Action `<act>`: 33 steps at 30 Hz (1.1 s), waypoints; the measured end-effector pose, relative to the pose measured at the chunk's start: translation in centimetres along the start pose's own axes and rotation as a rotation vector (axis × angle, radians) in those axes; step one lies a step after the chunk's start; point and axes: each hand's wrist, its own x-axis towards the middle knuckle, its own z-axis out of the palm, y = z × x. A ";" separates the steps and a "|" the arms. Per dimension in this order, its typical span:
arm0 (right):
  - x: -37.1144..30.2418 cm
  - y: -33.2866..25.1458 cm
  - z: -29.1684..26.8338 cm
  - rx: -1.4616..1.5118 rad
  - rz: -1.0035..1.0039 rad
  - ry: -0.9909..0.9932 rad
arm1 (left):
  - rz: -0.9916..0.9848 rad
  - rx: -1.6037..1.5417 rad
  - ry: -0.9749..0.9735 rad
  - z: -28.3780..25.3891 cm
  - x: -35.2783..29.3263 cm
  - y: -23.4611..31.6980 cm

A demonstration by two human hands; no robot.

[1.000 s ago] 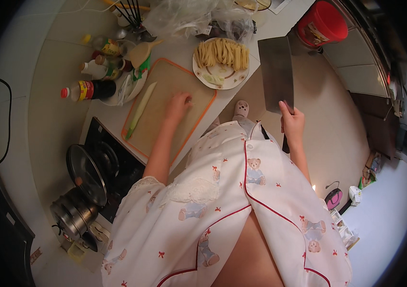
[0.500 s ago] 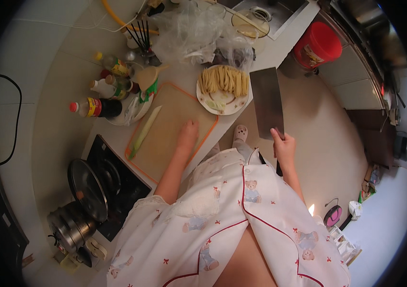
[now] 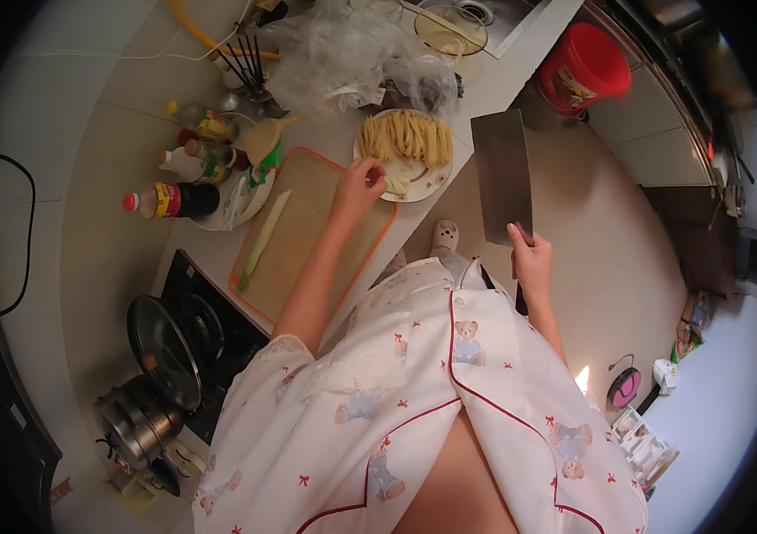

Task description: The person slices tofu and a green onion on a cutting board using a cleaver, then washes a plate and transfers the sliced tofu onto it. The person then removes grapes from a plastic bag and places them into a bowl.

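Note:
In my right hand (image 3: 532, 262) is a cleaver (image 3: 501, 178); its broad dark blade points away from me, over the floor beside the counter. My left hand (image 3: 362, 189) reaches to the near left rim of a white plate (image 3: 432, 187). Its fingers are curled together against pale green slices (image 3: 396, 185) on that plate; whether any are pinched between them is hidden. Strips of thick yellowish noodles (image 3: 407, 138) fill the plate's far half. Below my left forearm lies a beige cutting board (image 3: 312, 214) with an orange edge, and a scallion stalk (image 3: 265, 240) rests along its left side.
Sauce bottles (image 3: 185, 200) and a bowl with a plastic bag (image 3: 245, 200) stand left of the board. Clear plastic bags (image 3: 343, 58) lie behind the plate. A black stove (image 3: 187, 294) with a pot (image 3: 136, 423) is nearer left. On the floor stands a red bucket (image 3: 587, 67).
My left hand has moved away from me, from above the cutting board to the plate's rim and the pale green slices. The cleaver stays in my right hand, nearly unmoved.

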 end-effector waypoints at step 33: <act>-2.7 -1.0 23.4 -0.874 -1.600 -1.048 | -0.431 -0.236 0.877 -9.1 -23.7 0.2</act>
